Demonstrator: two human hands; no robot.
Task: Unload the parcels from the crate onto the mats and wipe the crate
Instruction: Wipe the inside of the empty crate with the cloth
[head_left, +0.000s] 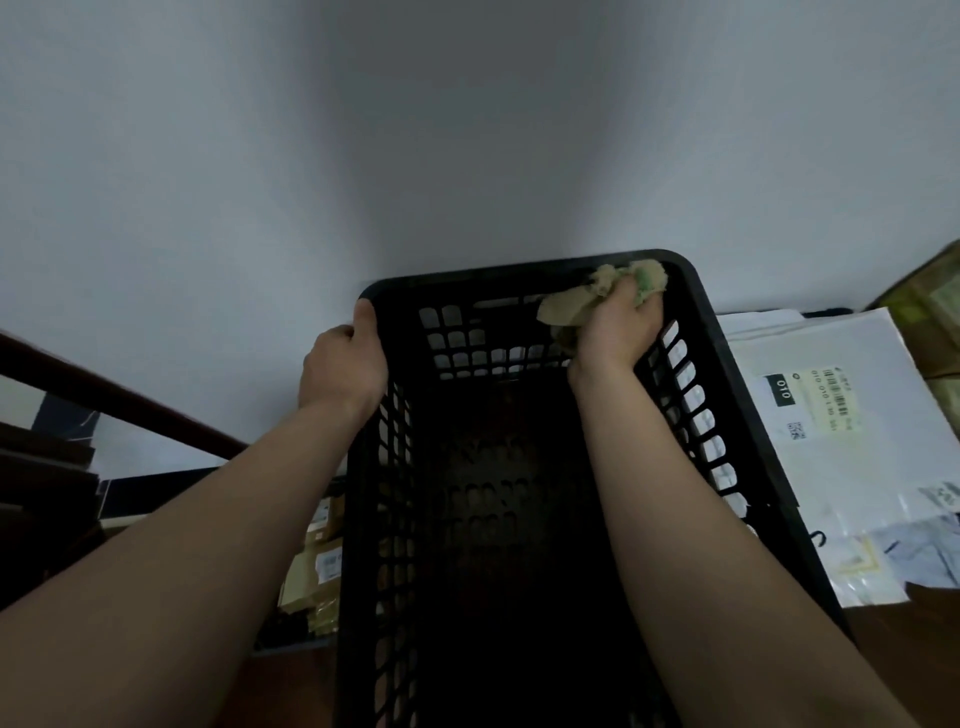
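Head view: the black crate (493, 273) is gripped at its far left corner by the left hand (340, 369), fingers (365, 317) curled over the rim. A crumpled cloth (566, 309) is clenched in the fingers (626, 293) of the right hand (615, 335) and pressed into the far right inner corner. White parcels (831, 415) are laid beside the crate's right wall.

the black crate (519, 274) lies open from above, its middle free between the arms. the left hand (343, 369) on the far-left rim and the right hand (618, 332) pressing a cloth (569, 307) crowd the far corners. white parcels (831, 415) hem the right side, brown parcels (322, 561) the left, and a wall (467, 130) stands behind.
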